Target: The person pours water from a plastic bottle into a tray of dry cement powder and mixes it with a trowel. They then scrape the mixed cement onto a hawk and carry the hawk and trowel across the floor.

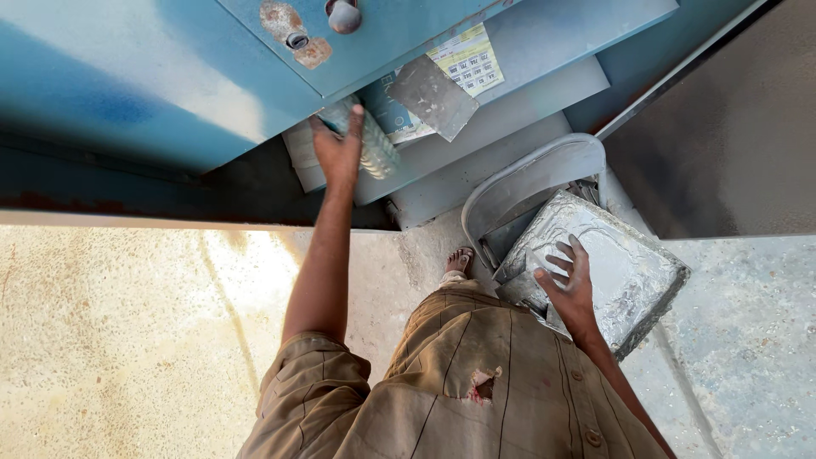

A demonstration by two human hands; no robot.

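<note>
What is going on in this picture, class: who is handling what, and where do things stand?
A person stands barefoot on a dusty concrete floor beside a blue machine, seen from above. The left hand reaches up to the machine and grips a pale ribbed piece at its lower edge. The right hand rests flat, fingers spread, on a silvery square block that sits tilted against a grey curved metal part.

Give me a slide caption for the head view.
Left hand grips a ridged roll against a blue machine; right hand rests on a dusty metal block.
</note>
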